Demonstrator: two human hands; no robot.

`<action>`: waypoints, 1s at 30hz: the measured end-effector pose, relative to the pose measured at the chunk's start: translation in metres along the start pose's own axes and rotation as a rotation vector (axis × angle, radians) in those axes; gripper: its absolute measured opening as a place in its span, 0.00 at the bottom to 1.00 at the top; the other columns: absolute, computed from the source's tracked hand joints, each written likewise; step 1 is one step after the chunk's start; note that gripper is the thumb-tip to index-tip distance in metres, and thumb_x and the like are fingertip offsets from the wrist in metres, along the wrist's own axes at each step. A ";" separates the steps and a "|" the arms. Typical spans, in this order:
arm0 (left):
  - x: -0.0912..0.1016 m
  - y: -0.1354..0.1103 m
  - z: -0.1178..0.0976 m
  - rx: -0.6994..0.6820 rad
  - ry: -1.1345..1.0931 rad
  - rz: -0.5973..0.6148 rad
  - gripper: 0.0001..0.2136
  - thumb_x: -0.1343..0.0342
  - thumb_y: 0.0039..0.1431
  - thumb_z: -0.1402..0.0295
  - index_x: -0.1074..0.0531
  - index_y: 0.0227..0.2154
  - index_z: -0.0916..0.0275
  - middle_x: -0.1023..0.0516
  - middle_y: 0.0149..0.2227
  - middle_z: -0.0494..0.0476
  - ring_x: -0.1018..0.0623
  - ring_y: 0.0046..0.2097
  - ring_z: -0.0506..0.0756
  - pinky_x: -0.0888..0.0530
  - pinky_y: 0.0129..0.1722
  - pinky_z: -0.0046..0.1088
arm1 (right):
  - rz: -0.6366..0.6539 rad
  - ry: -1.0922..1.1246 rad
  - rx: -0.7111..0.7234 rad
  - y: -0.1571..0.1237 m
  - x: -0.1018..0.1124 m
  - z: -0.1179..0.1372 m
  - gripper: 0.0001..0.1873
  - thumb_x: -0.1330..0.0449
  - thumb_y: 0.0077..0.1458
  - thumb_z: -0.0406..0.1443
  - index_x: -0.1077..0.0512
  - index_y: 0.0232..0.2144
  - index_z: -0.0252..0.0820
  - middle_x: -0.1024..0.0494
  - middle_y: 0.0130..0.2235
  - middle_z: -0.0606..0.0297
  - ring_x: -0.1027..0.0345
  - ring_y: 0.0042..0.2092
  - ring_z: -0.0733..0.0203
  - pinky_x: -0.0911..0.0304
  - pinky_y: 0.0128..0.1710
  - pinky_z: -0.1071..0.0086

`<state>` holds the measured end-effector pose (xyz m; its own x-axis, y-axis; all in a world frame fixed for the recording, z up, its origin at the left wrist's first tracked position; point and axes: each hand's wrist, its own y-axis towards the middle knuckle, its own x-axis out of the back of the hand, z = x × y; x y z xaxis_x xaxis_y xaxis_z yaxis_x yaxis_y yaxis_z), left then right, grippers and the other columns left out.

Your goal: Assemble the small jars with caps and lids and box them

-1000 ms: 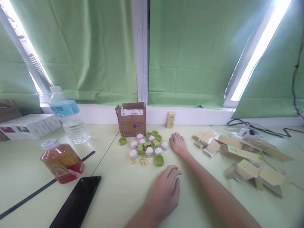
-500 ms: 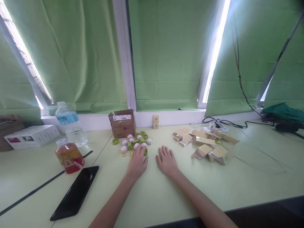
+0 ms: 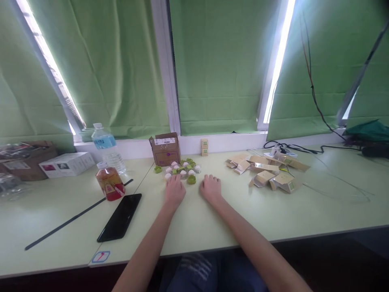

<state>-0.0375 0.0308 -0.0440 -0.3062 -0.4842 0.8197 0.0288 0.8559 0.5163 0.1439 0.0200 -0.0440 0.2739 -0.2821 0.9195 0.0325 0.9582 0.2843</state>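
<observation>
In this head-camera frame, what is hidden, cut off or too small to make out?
- Head view: whatever lies under the left hand is hidden by the hand; whether it touches the small green and white caps is unclear.
- Underside of the right hand: hidden, palm down on the table.
- Label on the small cardboard box: too small to read.
- Folded cartons: printing too small.
- Both elbows: cut off by the bottom edge.

A packing or assembly workroom: a long pale tabletop runs under windows with green blinds, loaded with a pile of flat cartons, small caps, a cardboard box, white boxes and trailing cables.
</observation>
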 end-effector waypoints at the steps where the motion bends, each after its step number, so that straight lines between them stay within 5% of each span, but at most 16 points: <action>1: 0.001 0.002 0.011 0.014 -0.016 0.034 0.18 0.51 0.61 0.78 0.28 0.53 0.63 0.25 0.53 0.67 0.27 0.57 0.65 0.31 0.55 0.43 | -0.031 0.019 0.007 0.004 -0.002 0.008 0.16 0.50 0.64 0.34 0.28 0.49 0.34 0.23 0.49 0.44 0.30 0.50 0.44 0.42 0.50 0.54; 7: 0.002 0.009 0.045 -0.049 -0.041 0.118 0.14 0.45 0.65 0.66 0.26 0.52 0.60 0.24 0.51 0.64 0.28 0.56 0.64 0.31 0.56 0.41 | -0.193 0.051 0.395 0.010 -0.011 0.026 0.17 0.48 0.64 0.34 0.30 0.53 0.39 0.26 0.53 0.47 0.37 0.57 0.45 0.45 0.56 0.52; 15: -0.003 0.009 0.023 -0.018 -0.105 0.125 0.08 0.46 0.65 0.71 0.24 0.43 0.63 0.25 0.47 0.64 0.25 0.51 0.61 0.28 0.50 0.36 | -0.097 0.333 0.373 0.013 -0.022 0.016 0.11 0.42 0.64 0.41 0.25 0.33 0.41 0.33 0.61 0.50 0.37 0.58 0.45 0.40 0.54 0.53; 23: 0.019 0.004 0.015 0.103 -0.157 0.083 0.03 0.41 0.61 0.69 0.23 0.36 0.60 0.19 0.41 0.58 0.23 0.44 0.60 0.30 0.41 0.33 | 0.116 0.658 0.466 0.002 -0.006 0.012 0.05 0.34 0.51 0.30 0.27 0.31 0.41 0.24 0.37 0.64 0.30 0.41 0.58 0.35 0.45 0.64; 26: 0.025 0.002 0.004 0.067 -0.336 0.071 0.04 0.40 0.61 0.68 0.22 0.33 0.60 0.18 0.36 0.56 0.23 0.39 0.57 0.30 0.38 0.31 | 0.209 0.801 0.479 -0.007 0.001 0.008 0.20 0.32 0.50 0.34 0.29 0.46 0.42 0.22 0.44 0.62 0.27 0.44 0.57 0.33 0.46 0.62; 30: 0.022 -0.005 -0.022 -0.107 -0.654 0.074 0.06 0.42 0.61 0.67 0.21 0.35 0.60 0.18 0.35 0.54 0.25 0.34 0.54 0.29 0.37 0.31 | 0.292 0.964 0.471 -0.026 0.007 -0.015 0.49 0.28 0.48 0.39 0.47 0.67 0.50 0.25 0.53 0.58 0.26 0.52 0.53 0.32 0.53 0.58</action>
<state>-0.0236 0.0119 -0.0233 -0.8128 -0.1858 0.5522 0.1563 0.8435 0.5139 0.1592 -0.0060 -0.0493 0.8505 0.3030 0.4298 -0.4676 0.8099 0.3543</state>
